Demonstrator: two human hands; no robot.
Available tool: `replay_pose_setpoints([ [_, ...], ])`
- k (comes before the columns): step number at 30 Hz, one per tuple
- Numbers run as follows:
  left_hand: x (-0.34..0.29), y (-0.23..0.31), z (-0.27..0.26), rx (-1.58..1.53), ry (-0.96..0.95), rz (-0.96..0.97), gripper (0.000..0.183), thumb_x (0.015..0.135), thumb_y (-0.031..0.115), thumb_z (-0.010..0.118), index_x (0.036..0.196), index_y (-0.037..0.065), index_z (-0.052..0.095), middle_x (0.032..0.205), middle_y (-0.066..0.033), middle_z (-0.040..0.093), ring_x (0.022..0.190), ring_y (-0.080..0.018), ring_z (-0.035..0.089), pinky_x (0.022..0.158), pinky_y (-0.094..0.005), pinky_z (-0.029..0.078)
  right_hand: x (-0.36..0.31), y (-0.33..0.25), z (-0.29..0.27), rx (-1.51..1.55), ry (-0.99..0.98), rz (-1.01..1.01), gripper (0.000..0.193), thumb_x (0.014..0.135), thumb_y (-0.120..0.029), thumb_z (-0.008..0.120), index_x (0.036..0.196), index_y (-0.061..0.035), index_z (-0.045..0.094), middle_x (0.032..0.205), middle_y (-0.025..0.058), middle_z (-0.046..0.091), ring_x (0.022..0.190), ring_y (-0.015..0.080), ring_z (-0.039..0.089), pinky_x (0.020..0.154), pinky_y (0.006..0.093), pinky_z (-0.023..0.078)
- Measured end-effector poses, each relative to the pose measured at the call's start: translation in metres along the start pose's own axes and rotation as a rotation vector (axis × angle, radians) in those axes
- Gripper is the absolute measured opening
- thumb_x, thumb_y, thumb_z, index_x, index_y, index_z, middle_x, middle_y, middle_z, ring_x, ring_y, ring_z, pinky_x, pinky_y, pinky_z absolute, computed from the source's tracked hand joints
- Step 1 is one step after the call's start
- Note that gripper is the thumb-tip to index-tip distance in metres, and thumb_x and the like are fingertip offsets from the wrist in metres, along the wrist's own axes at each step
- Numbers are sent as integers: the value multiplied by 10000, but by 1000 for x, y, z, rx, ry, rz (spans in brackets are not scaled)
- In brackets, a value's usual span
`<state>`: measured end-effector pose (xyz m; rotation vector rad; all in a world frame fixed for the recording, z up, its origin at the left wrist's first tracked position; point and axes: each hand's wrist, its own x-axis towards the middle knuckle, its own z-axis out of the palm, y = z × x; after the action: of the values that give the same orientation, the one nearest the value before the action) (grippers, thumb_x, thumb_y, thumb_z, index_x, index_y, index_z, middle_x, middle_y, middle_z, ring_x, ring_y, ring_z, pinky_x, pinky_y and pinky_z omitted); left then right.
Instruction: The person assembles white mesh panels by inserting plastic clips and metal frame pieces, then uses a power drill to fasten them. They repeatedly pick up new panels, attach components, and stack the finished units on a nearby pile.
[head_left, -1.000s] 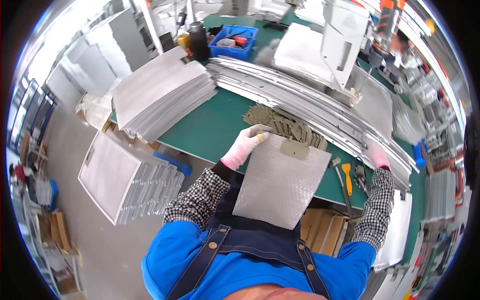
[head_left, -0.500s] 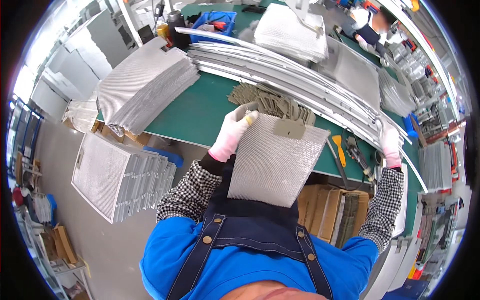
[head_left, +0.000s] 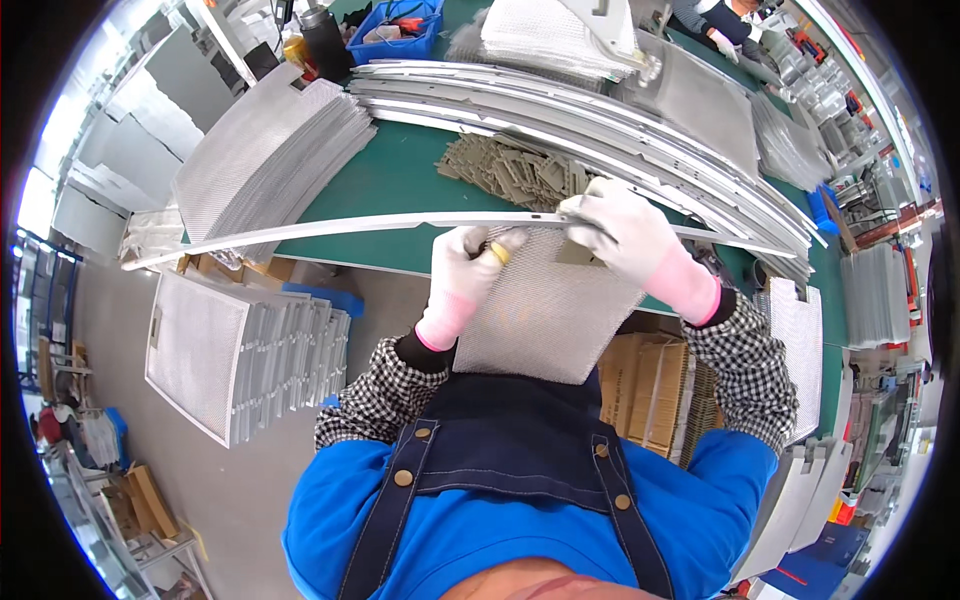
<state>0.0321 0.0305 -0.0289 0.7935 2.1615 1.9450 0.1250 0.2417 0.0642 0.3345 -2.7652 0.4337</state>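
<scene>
Long thin silvery metal strip [head_left: 400, 222] held level across the near edge of the green surface [head_left: 400, 170], running from nine o'clock to three o'clock and lying along the top edge of a grey woven-mesh panel [head_left: 545, 320] propped against the apron. Left hand [head_left: 465, 275], in a white glove with a pink cuff, closed on the panel's top edge just under the strip, with a small yellow object [head_left: 497, 255] at the fingertips, too small to identify. Right hand [head_left: 625, 235], gloved the same, clamped over strip and panel edge together, just beside the left at three o'clock.

Half a second ago: no strip in hand, left palm flat on the panel, right hand far out at three o'clock. Since then, strip fetched and both hands drawn in close; probably now being lined up with the panel's edge.

Farther out, at twelve o'clock, a heap of small tan flat brackets [head_left: 515, 170], then a bundle of matching long strips [head_left: 560, 100]. At ten o'clock, a fanned stack of mesh sheets [head_left: 270, 160]. At eight o'clock, below the surface, framed filter panels [head_left: 240, 350] leaning in a row. At one o'clock, another person's gloved hand [head_left: 720, 40].
</scene>
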Motion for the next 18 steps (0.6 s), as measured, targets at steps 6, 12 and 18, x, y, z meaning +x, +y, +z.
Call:
replay_pose_setpoints([
  [6,-1,0,-8,-256,-64,-47,416,959,279,731,679,19,565,606,86,403,594,-40,330,525,-265,296,7,15,-10,120,-221,15,225,914,-200,658,1088,-60,682,950,114,592,925,299,621,835,401,520],
  [12,-3,-9,-10,-311,-78,-47,280,984,256,690,957,-21,727,727,56,584,691,-34,465,645,-229,413,-3,17,-45,312,-453,200,292,931,-200,639,1148,-5,642,1022,150,624,981,292,627,866,387,502],
  [18,-6,-5,-16,-493,-128,-83,240,921,137,753,1118,1,735,886,25,696,783,-45,570,720,-219,459,-15,29,-34,224,-407,59,247,912,-213,672,1066,-22,647,934,152,610,907,329,633,801,417,510],
])
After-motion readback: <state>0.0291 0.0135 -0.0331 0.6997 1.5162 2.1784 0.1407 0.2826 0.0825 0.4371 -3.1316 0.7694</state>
